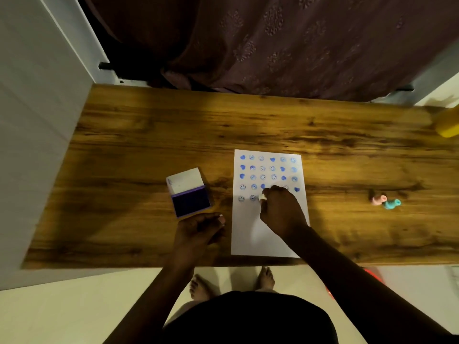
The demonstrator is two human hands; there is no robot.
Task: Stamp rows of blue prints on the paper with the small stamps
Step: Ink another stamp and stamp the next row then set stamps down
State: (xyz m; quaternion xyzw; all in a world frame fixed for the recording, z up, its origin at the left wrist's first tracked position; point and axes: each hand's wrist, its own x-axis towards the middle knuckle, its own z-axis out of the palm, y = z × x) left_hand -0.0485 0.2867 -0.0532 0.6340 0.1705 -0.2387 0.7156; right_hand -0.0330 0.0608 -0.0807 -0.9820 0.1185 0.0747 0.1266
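A white sheet of paper [258,234] lies on the wooden table, its upper half covered in rows of blue hearts and smiley prints [268,172]. My right hand [280,212] is shut on a small pale stamp [262,197], held down on the paper in the lowest row, right of two prints there. An open ink pad [191,203] with a dark blue surface and raised white lid sits left of the paper. My left hand [198,229] rests on the table just below the pad with fingers curled and nothing visible in it.
A pink stamp [377,199] and a teal stamp [392,203] lie on the table to the right of the paper. A yellow object [448,125] stands at the far right edge. A dark curtain [273,40] hangs behind the wooden table [149,135].
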